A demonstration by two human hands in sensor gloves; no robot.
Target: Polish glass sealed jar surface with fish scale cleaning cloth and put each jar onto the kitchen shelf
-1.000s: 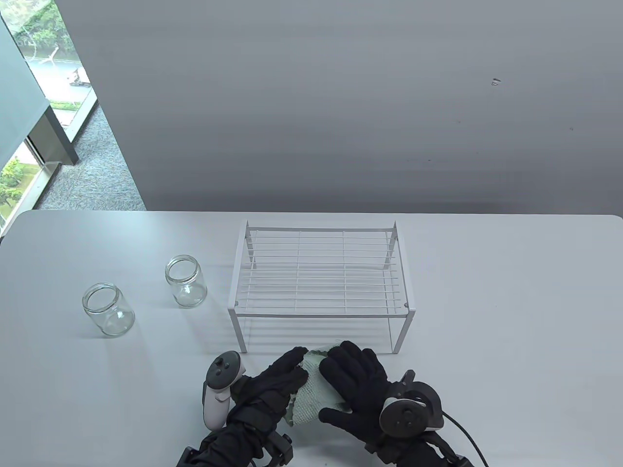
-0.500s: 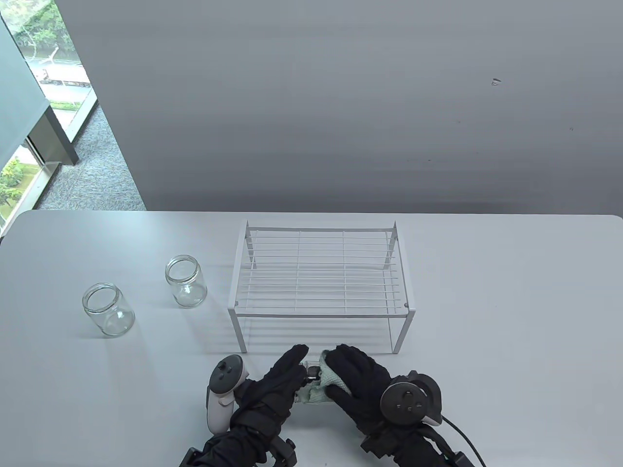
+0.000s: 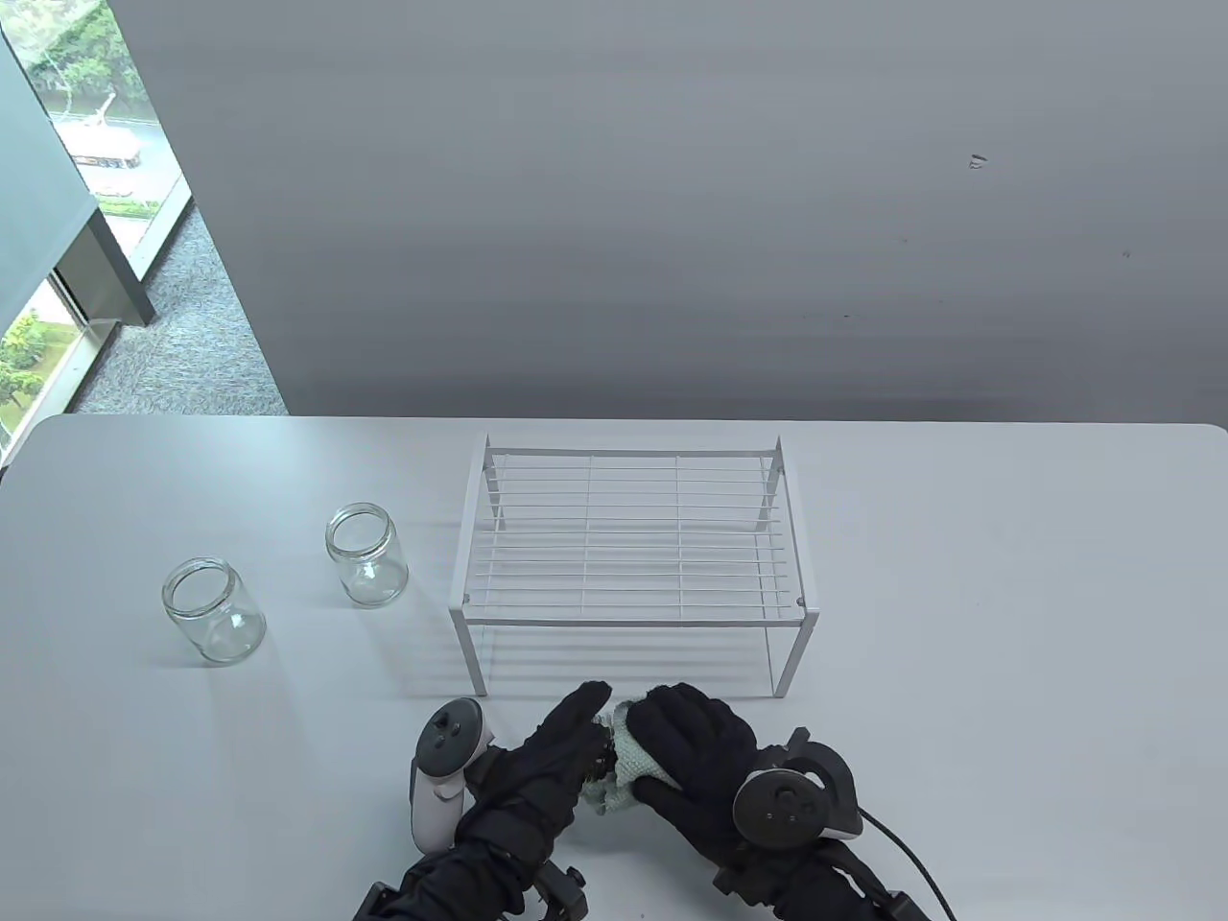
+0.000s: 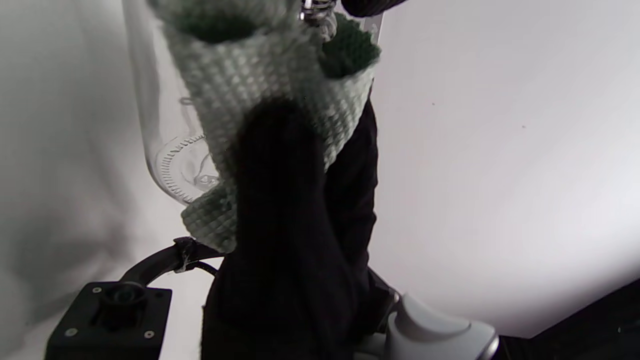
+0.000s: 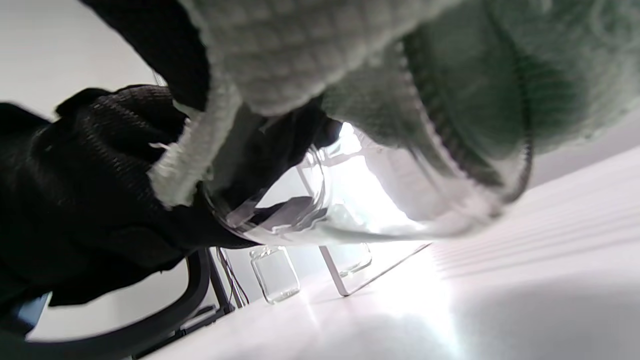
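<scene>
Near the table's front edge both gloved hands work one glass jar. My left hand grips it from the left; in the table view the jar is almost wholly hidden. My right hand wraps the pale green fish scale cloth round its side, fingers curled over it. In the left wrist view the clear jar wall and base show beside the cloth. Two more empty jars stand open at the left. The white wire shelf stands just behind the hands, nothing on it.
The shelf's front legs are close to my fingertips. A cable trails from the right wrist. In the right wrist view the two spare jars and a shelf leg show in the distance.
The cloth, spread wide over the jar a second ago, is now bunched small between the hands. My right hand has turned and slid a little left over it.
</scene>
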